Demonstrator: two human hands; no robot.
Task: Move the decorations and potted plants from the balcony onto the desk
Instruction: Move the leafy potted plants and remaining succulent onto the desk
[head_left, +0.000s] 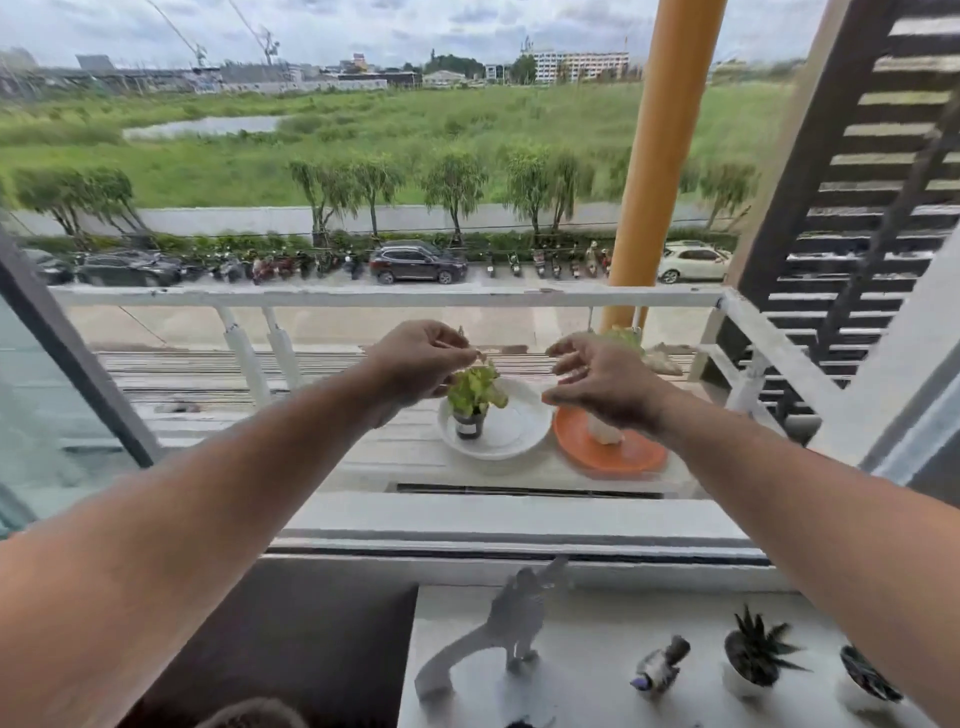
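On the balcony ledge a small light-green potted plant (474, 400) stands in a dark pot inside a white dish (511, 434). Beside it on the right lies an orange plate (623, 454) with a white pot (602, 435) on it, its plant hidden behind my right hand. My left hand (415, 364) hovers just above the green plant with fingertips pinched near its top leaves. My right hand (597, 374) is spread open over the orange plate, touching nothing that I can see. On the white desk (582, 675) below stand a grey dinosaur figure (511, 623), a small bird figure (661, 665) and two dark spiky succulents (756, 657).
A white railing (363, 297) runs behind the ledge, an orange pillar (654, 156) rises at the right, and a dark louvred panel (872, 182) stands farther right. A window track (519, 540) separates desk from balcony. A dark brown surface (291, 639) sits left of the desk.
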